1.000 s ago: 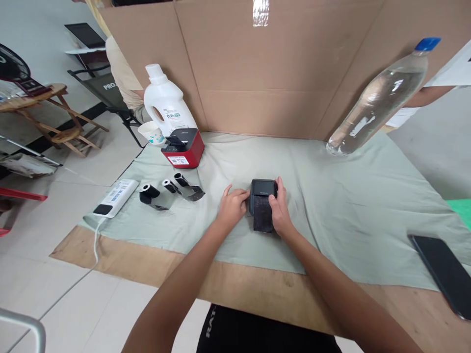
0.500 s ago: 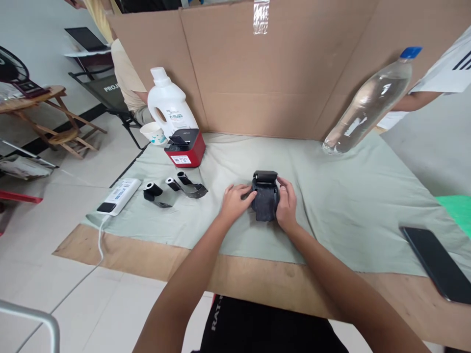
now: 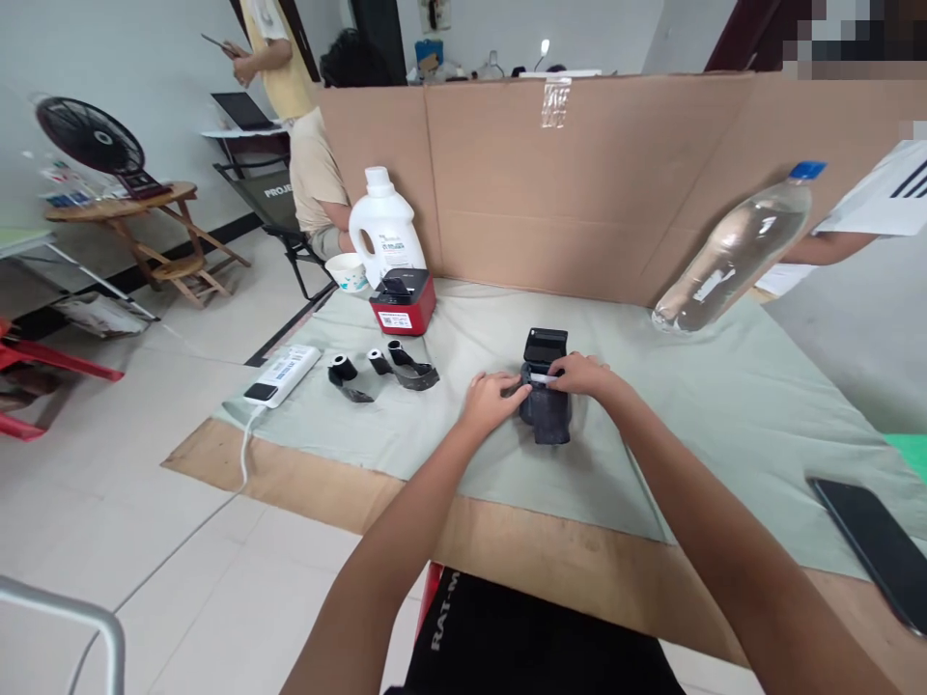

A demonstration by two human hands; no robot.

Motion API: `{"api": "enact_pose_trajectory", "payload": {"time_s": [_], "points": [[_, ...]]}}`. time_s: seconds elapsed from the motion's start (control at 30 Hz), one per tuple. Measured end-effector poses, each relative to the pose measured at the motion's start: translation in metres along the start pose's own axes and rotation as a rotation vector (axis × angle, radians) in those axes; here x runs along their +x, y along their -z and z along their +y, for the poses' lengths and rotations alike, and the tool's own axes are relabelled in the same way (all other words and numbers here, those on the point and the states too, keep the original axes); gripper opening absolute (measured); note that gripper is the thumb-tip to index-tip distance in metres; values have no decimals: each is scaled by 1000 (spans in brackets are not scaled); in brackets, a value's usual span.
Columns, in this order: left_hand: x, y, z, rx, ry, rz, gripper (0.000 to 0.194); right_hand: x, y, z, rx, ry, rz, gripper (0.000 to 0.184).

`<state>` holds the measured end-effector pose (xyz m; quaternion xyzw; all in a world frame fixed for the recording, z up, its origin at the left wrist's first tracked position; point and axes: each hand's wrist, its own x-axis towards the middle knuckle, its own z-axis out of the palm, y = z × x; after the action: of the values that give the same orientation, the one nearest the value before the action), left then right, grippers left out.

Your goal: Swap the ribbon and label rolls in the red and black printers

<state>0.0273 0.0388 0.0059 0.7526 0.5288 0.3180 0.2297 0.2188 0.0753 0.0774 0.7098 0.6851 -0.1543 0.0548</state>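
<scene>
A small black portable printer (image 3: 527, 405) stands on the cloth in front of me, its lid (image 3: 546, 345) raised. A dark strip (image 3: 552, 420) hangs down over its front. My left hand (image 3: 492, 403) grips the printer's left side, with the thumb near the opening. Inside that opening shows a white-edged roll (image 3: 540, 379), and the fingertips of my right hand (image 3: 579, 375) pinch at its right end. How deep the roll sits is hidden by the fingers. To the left lie a black paper roll (image 3: 343, 367) and another unwound one (image 3: 412, 372).
A red box-shaped device (image 3: 404, 304), a white jug (image 3: 391, 227) and a paper cup (image 3: 348, 273) stand at the back left. A power strip (image 3: 284, 375) lies left, a phone (image 3: 869, 545) right. A water bottle (image 3: 731, 251) leans against the cardboard screen (image 3: 550, 183). People sit and stand beyond.
The printer's lid has gone from closed to raised. My right hand has shifted from the printer's right side to its opening. The camera view has tilted up and turned left.
</scene>
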Motion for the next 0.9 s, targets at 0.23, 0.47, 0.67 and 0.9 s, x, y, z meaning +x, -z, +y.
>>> {"api": "enact_pose_trajectory", "payload": {"time_s": [0.23, 0.47, 0.67, 0.9], "points": [[2, -3, -5, -28, 7, 28, 30, -8, 25, -1, 19, 64, 146, 23], [3, -2, -5, -38, 8, 31, 30, -10, 23, -19, -191, 10, 120, 30], [3, -2, -4, -26, 17, 22, 29, -3, 0, -24, -261, -39, 61, 32], [3, 0, -5, -33, 24, 17, 30, -7, 17, -3, -17, -8, 276, 28]]}}
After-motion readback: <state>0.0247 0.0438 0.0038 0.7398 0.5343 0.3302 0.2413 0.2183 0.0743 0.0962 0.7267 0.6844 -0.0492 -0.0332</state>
